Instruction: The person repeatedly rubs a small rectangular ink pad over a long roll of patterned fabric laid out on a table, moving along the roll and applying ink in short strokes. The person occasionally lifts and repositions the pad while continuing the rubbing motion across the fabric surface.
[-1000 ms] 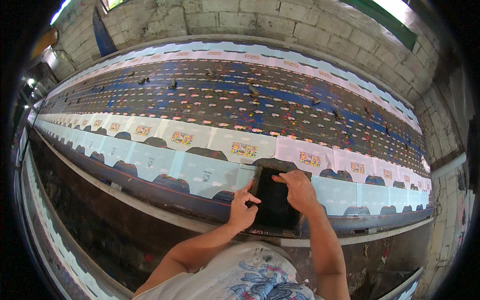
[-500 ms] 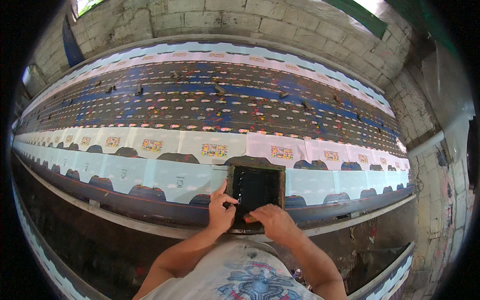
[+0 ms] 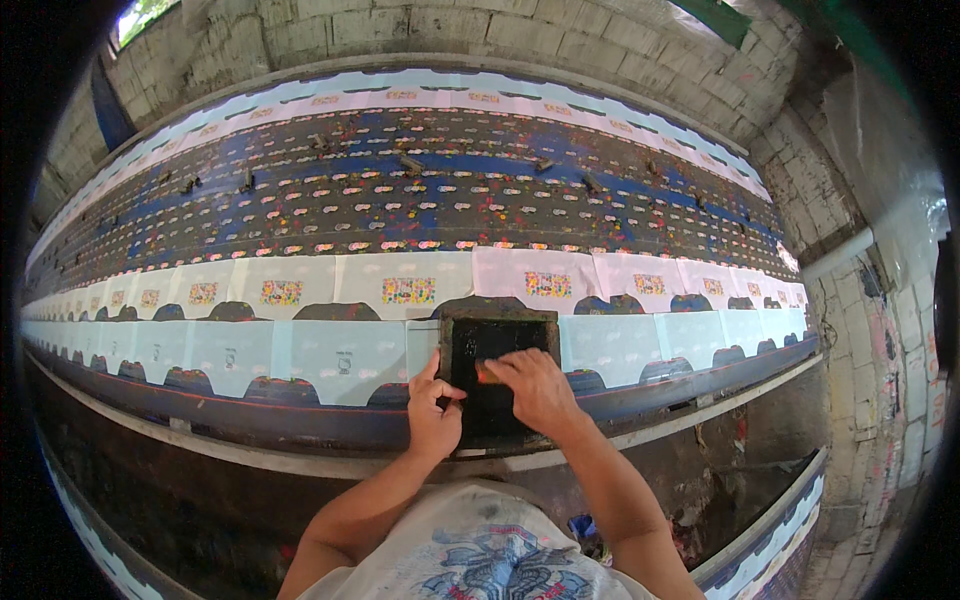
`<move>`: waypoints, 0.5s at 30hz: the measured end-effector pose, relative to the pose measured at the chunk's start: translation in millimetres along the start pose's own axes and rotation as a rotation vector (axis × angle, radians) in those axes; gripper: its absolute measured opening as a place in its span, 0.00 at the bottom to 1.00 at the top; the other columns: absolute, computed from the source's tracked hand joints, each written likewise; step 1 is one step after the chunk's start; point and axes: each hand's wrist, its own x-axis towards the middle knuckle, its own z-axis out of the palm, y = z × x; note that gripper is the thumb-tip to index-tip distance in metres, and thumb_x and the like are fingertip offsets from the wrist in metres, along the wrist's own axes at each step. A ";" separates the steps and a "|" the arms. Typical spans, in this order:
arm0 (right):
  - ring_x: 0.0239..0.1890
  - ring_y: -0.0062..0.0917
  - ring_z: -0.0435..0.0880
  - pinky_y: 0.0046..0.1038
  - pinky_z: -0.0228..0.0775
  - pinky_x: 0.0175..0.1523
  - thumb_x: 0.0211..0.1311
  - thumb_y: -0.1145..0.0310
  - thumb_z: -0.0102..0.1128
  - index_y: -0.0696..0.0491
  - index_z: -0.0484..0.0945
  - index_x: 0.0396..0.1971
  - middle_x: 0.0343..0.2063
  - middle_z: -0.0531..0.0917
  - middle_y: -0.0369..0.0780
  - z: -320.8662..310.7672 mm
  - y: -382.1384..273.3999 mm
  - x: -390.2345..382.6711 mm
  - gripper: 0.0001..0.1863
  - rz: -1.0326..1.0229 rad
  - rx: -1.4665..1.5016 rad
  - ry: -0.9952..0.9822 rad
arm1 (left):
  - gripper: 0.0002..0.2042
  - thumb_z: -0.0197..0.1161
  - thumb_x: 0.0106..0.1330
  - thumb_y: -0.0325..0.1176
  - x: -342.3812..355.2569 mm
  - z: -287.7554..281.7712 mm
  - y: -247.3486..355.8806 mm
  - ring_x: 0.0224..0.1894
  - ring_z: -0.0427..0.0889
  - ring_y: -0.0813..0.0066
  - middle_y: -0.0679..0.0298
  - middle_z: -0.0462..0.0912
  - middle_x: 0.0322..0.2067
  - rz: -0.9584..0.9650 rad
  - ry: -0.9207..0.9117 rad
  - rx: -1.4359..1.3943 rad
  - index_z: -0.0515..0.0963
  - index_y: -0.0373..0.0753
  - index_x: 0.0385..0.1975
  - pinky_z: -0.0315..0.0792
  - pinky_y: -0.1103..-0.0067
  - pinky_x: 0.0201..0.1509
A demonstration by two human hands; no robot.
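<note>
A wooden-framed printing screen with a dark, ink-covered inside lies over the near row of light blue cloth pieces. My left hand grips its left side, the thumb over the inner edge and a finger stretched along the outside. Inside the frame, my right hand is closed around a small squeegee with a reddish end, about midway along the dark mesh. The squeegee's lower edge is hidden by the fingers and the black ink.
Beyond the screen runs a row of cream and pink cloth pieces with colourful printed blocks. The long, dark, paint-spotted table carries several small dark blocks. A block wall stands behind; another table edge shows at lower right.
My right hand has moved the squeegee away from me, from the screen's near end to its middle. My left hand keeps its grip on the frame. The whole view has shifted slightly.
</note>
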 end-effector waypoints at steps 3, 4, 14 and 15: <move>0.53 0.47 0.86 0.48 0.80 0.63 0.54 0.85 0.65 0.52 0.88 0.62 0.54 0.89 0.46 1.8 -28.4 -30.8 0.32 -0.015 -0.013 -0.026 | 0.16 0.67 0.56 0.13 -1.6 -1.6 -0.3 0.76 0.76 0.44 0.42 0.71 0.82 -0.002 -0.002 -0.005 0.88 0.41 0.40 0.67 0.58 0.81; 0.54 0.46 0.86 0.48 0.81 0.62 0.52 0.85 0.66 0.52 0.87 0.64 0.55 0.88 0.45 0.5 -36.4 -39.8 0.35 -0.019 0.004 -0.040 | 0.18 0.67 0.56 0.13 -0.3 -3.9 2.9 0.76 0.76 0.44 0.42 0.71 0.82 -0.010 -0.008 -0.005 0.88 0.42 0.43 0.67 0.58 0.81; 0.54 0.45 0.88 0.46 0.84 0.60 0.60 0.82 0.72 0.56 0.90 0.58 0.52 0.90 0.46 -6.1 -39.4 -72.6 0.23 0.011 0.192 0.107 | 0.22 0.66 0.56 0.13 2.8 -2.6 6.4 0.76 0.76 0.47 0.45 0.74 0.81 -0.003 0.007 0.059 0.91 0.42 0.48 0.69 0.59 0.80; 0.54 0.45 0.88 0.46 0.84 0.60 0.61 0.81 0.72 0.57 0.91 0.57 0.52 0.90 0.46 -7.3 -35.6 -76.1 0.22 0.013 0.216 0.133 | 0.21 0.66 0.55 0.12 3.2 0.3 10.3 0.76 0.76 0.48 0.45 0.74 0.81 0.009 0.013 0.053 0.91 0.41 0.47 0.69 0.59 0.80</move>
